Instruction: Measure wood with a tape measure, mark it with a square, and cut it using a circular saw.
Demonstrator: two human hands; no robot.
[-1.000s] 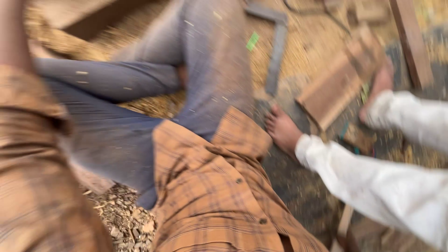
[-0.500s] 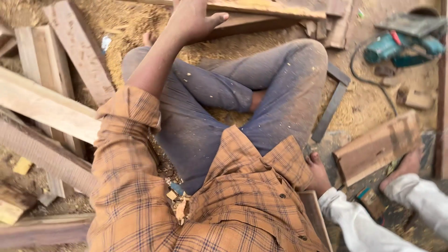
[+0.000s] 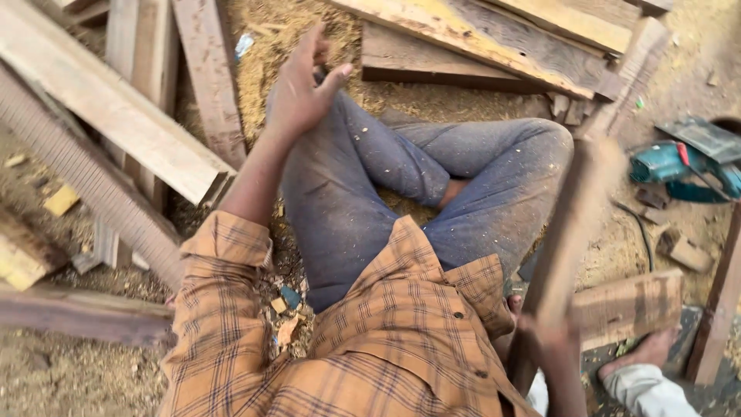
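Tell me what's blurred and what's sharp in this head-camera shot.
Head view: the wooden strip in the right hand is motion-smeared; the left hand over the knee is slightly soft; the planks and power tool look fairly sharp; daylight is even, without glare.

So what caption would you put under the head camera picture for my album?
Sitting cross-legged in sawdust, a person grips a blurred wooden stick in the right hand while the left hand rests by the knee.
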